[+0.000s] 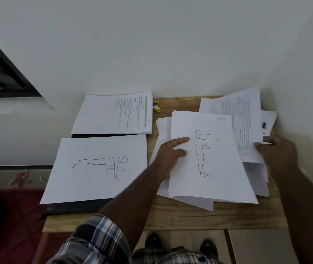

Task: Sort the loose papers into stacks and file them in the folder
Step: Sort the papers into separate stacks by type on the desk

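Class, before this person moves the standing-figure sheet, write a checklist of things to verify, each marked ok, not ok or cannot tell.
1. Left hand pinches the standing-figure sheet: ok.
2. Only one sheet pinched: cannot tell.
3. Right hand holds the text pages back: ok.
4. A matching stack exists, the plank-figure sheet: ok.
5. Stack of text sheets kept apart: ok.
6. Folder open for filing: cannot tell.

"90°" on standing-figure sheet (207, 149), "90°" on plank-figure sheet (98, 168)
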